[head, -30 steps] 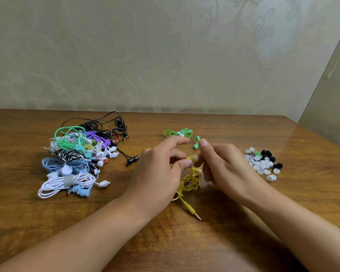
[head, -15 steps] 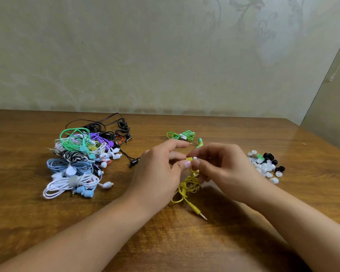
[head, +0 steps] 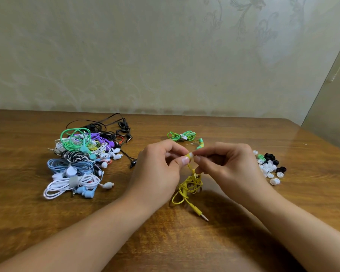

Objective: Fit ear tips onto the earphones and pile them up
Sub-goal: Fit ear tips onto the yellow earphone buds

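Between your two hands, just above the table's middle, sits a small yellow earbud [head: 189, 155], smooth hard plastic, with a whitish ear tip [head: 192, 154] at its end. Your left hand [head: 159, 169] has thumb and forefinger curled tight on the bud; your right hand [head: 229, 163] pinches the tip end from the other side, fingertips of both hands almost touching. Whether the tip is fully seated cannot be told. From the pinch, the thin rubbery yellow cable [head: 190, 185] hangs in a loose tangle down to the wood, ending in a metal jack plug [head: 202, 215] that lies flat nearer to you.

Off to your left is a pile of earphones [head: 81, 161]: coiled cords in white, pale blue, green, purple, black and a zebra-striped one, with rounded buds poking out. Beyond your hands lies a bundled green earphone [head: 182, 136], tied with a white band, its buds just beside your right knuckles. Near your right wrist is a scatter of loose ear tips [head: 269, 167], small soft domes, mostly white, some black, one or two green.

All this rests on a glossy brown wooden table [head: 185, 248] with strong grain and a sheen at its right end. Behind it rises a pale wall [head: 165, 55] with faint embossed floral wallpaper, meeting a plainer panel at the far right.
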